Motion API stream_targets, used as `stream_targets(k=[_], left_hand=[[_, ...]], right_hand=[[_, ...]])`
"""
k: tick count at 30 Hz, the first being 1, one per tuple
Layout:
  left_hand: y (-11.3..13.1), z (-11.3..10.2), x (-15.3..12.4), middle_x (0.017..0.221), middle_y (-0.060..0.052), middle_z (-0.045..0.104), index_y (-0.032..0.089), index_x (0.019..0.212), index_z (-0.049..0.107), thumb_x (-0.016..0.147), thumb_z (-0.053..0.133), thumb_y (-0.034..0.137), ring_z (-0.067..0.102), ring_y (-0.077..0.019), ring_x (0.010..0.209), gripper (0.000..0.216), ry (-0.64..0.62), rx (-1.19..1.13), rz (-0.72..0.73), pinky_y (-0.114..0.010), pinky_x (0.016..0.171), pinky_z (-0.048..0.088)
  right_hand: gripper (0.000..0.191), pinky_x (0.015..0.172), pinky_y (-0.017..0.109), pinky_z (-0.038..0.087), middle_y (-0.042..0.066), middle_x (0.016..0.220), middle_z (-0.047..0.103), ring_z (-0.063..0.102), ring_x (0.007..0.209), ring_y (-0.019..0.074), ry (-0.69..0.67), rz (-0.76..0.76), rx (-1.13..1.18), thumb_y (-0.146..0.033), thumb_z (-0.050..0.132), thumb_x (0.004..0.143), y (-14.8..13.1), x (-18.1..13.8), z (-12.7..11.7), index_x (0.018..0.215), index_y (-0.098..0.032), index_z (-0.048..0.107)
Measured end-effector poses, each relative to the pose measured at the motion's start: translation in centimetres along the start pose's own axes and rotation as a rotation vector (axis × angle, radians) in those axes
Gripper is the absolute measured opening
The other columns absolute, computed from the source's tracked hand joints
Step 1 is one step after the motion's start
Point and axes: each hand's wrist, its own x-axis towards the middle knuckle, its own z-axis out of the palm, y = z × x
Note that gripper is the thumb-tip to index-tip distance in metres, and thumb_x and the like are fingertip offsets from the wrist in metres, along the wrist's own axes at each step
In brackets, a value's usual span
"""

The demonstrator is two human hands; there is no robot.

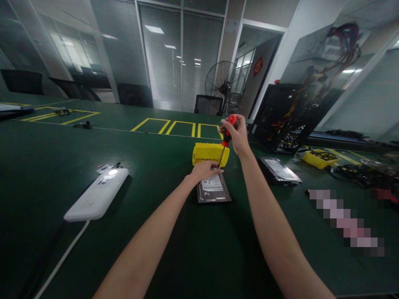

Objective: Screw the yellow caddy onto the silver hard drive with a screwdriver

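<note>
A silver hard drive (215, 193) lies label up on the green table in front of me. My left hand (205, 170) grips its far end, with the thumb and fingers close to the screwdriver's tip. My right hand (239, 135) is closed around the red and black handle of a screwdriver (225, 139). The shaft points down, slightly tilted, and its tip meets the far part of the drive between my left fingers; the exact contact spot is hidden. Just behind the drive stands a yellow bin (205, 153).
A second hard drive (279, 170) lies to the right, near an open black computer case (289, 120) with loose cables. Farther right is a small yellow tray (321, 159). On the left rests a white power bank (98, 195) with a cable. Yellow tape outlines mark the far table.
</note>
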Motion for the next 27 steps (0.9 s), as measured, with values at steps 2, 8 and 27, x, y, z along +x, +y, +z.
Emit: stream_targets(k=[2,8,27], left_hand=[[-0.05,0.03,0.01,0.112,-0.004,0.065,0.021,0.112,0.061,0.084,0.040,0.064,0.061,-0.0217,0.097,0.054,0.001,-0.005,0.000,-0.033,0.081,0.047],[0.06,-0.09,-0.09,0.113,-0.005,0.065,0.021,0.113,0.060,0.084,0.041,0.064,0.061,-0.0219,0.098,0.055,-0.003,-0.015,-0.009,-0.033,0.081,0.047],[0.39,-0.41,-0.31,0.118,-0.005,0.062,0.021,0.116,0.059,0.086,0.040,0.060,0.058,-0.0231,0.104,0.052,-0.042,-0.011,-0.021,-0.035,0.085,0.047]], right_hand=[[0.044,0.058,0.024,0.053,-0.005,0.076,0.051,0.057,0.059,0.0084,-0.008,-0.012,-0.030,-0.044,0.070,0.071,-0.04,-0.04,0.02,0.099,-0.028,0.040],[0.037,0.049,0.021,0.048,-0.002,0.076,0.051,0.054,0.058,0.0085,-0.077,0.009,0.001,-0.058,0.049,0.082,-0.57,-0.02,0.18,0.104,-0.027,0.050],[0.039,0.045,0.020,0.044,-0.006,0.070,0.051,0.050,0.049,0.0064,-0.022,0.045,0.024,-0.058,0.057,0.077,-0.33,0.05,0.17,0.097,-0.026,0.045]])
